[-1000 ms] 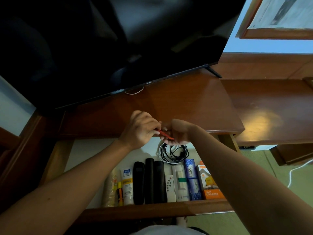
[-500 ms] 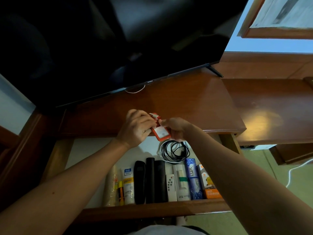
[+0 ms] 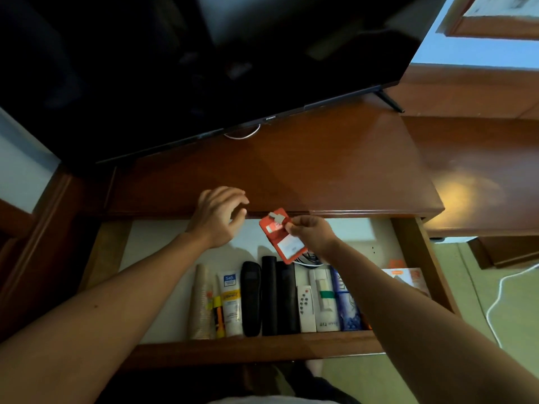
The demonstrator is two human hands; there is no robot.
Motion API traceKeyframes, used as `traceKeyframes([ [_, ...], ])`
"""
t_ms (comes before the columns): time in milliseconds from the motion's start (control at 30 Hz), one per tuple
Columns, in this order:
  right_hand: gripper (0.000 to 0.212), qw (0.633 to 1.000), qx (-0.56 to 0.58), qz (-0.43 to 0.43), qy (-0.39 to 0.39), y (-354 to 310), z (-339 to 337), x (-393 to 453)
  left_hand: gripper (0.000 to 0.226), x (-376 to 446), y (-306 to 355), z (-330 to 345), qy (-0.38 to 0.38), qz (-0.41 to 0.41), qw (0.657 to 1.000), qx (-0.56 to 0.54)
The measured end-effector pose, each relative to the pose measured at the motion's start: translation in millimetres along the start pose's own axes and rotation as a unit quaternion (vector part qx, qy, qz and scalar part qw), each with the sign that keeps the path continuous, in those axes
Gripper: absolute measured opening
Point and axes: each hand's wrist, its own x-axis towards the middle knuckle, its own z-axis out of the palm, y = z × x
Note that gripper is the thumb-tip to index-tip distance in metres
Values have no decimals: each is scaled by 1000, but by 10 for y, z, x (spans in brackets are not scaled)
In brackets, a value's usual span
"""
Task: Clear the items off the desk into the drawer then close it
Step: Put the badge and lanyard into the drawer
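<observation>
My right hand [image 3: 313,233] pinches a red card holder [image 3: 281,237] with a white card in it and a grey clip at its top, hanging above the open drawer [image 3: 256,348]. My left hand [image 3: 217,215] hovers just left of it with fingers spread, holding nothing. In the drawer's front row lie a paper cup stack [image 3: 199,301], a sunscreen tube [image 3: 232,304], black remotes [image 3: 269,295], a white remote [image 3: 306,307], boxes [image 3: 345,304] and an orange charger box [image 3: 405,277]. A coiled black cable [image 3: 307,259] is partly hidden behind the holder. The wooden desk top [image 3: 291,173] is bare.
A large black TV [image 3: 204,59] stands at the back of the desk, its foot [image 3: 389,102] at the right. A white cord [image 3: 242,134] loops under it. A lower wooden surface [image 3: 481,176] adjoins on the right. Another white cable [image 3: 501,301] trails over the floor.
Both hands held the red card holder at the desk edge; now my left hand has let go and opened, and my right hand alone holds it lower, over the drawer.
</observation>
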Motion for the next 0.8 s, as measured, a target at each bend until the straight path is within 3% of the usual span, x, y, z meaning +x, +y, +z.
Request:
traceKeyframes([
  [167, 12, 996, -92, -13, 1, 225, 160, -34, 58, 105, -312, 42, -112, -138, 977, 115],
  [333, 17, 959, -274, -73, 25, 248, 452, 99, 75, 156, -614, 44, -171, -176, 956, 158],
  [467, 20, 876, -443, -190, 20, 197, 707, 200, 79, 126, -661, 83, -165, -174, 958, 157],
  [600, 21, 811, -492, -317, 24, 183, 978, 300, 80, 131, -679, 100, -158, -176, 959, 154],
  [700, 19, 809, -487, -329, 21, 161, 1144, 403, 80, 142, -685, 89, -159, -174, 959, 157],
  [800, 23, 826, -487, -284, 0, 190, 1241, 500, 79, 144, -685, 86, -153, -169, 962, 152],
])
